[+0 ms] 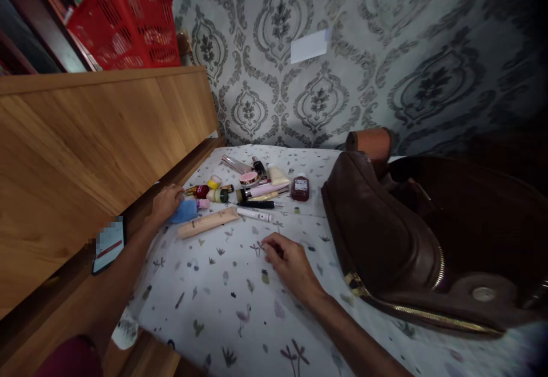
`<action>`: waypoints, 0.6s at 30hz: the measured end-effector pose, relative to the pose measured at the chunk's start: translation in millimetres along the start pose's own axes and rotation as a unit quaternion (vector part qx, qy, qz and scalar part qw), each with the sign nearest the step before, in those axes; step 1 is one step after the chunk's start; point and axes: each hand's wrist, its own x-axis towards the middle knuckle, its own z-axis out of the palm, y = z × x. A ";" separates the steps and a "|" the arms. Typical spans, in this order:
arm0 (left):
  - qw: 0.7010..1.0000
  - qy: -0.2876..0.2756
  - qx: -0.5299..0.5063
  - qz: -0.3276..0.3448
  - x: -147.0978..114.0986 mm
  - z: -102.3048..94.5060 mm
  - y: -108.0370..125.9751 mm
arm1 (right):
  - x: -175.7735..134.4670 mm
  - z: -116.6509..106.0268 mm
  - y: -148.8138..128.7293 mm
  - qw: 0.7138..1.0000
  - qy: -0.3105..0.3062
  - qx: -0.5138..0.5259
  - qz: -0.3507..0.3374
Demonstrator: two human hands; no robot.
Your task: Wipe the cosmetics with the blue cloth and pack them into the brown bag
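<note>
My left hand (168, 202) is at the left edge of the cloth, against a soft blue item with a pink end (184, 211). Its fingers are curled; whatever lies under them is hidden. Close by are a dark red bottle (200, 191), a small jar with a yellow band (214, 182) and a beige squeeze tube (208, 223). My right hand (293, 260) rests on the cloth in front of the cosmetics, its thumb and fingers drawn together with nothing visible in them. Nearest to it lies a white tube (254, 214), with a black pen-like stick (259, 204) behind.
A large open brown bag (377, 223) fills the right side, with a brown cylinder (370, 142) behind it. More cosmetics, including a pink compact (249, 179) and a dark red square bottle (300, 188), lie together. A phone (109, 246) sits left, beside a wooden cabinet (107, 137).
</note>
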 end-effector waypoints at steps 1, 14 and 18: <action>1.000 -0.006 0.008 -0.003 4.8 0.4 0.6 | 0.1 0.0 0.0 1.000 0.000 -0.001 0.000; 0.987 -0.127 0.090 0.046 90.1 17.3 22.3 | -1.1 1.0 -0.6 1.000 -0.003 -0.002 0.020; 0.984 -0.138 0.085 0.075 97.9 17.3 22.9 | -1.3 1.9 0.7 1.000 0.006 -0.003 0.017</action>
